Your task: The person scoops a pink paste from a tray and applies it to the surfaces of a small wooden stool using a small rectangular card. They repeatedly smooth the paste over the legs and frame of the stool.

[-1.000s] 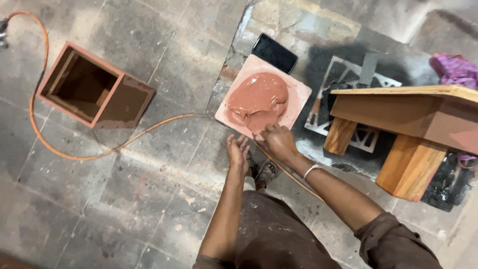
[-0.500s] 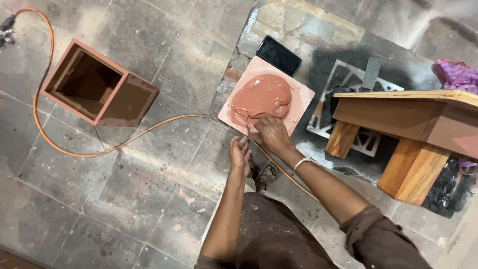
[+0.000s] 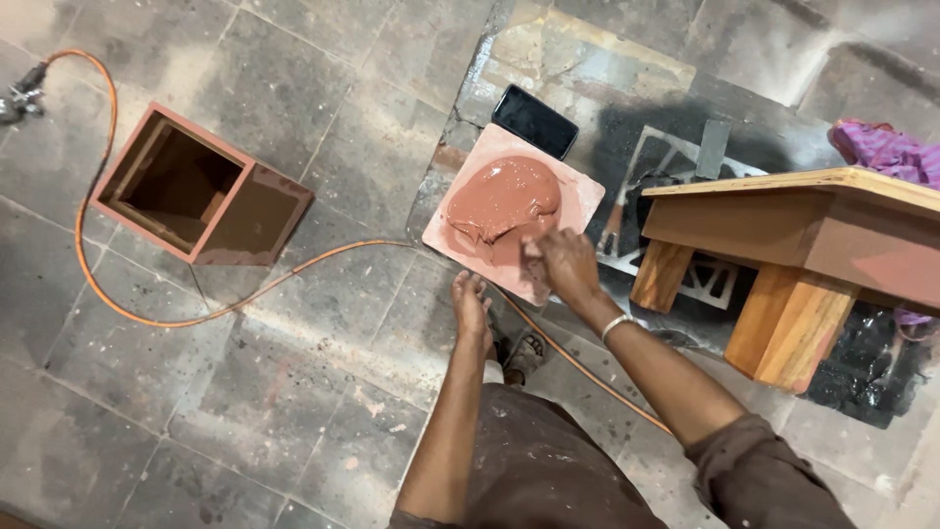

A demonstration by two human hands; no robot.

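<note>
A square pink board (image 3: 578, 191) lies on the stone floor with a mound of reddish-brown paste (image 3: 504, 201) on it. My right hand (image 3: 558, 263) rests on the board's near edge, fingers curled at the paste; whether it holds a tool is unclear. My left hand (image 3: 472, 306) hovers just below the board's near corner, fingers together and empty, above the orange hose (image 3: 294, 272).
An open reddish wooden box (image 3: 201, 186) lies on its side at left, with the hose looping around it. A black phone (image 3: 535, 120) lies behind the board. A low wooden bench (image 3: 803, 245) stands at right over a patterned tile (image 3: 685, 162). Purple cloth (image 3: 881, 147) lies beyond.
My right hand has moved from the board's near left part to its near right edge. My left hand stays just below the board.
</note>
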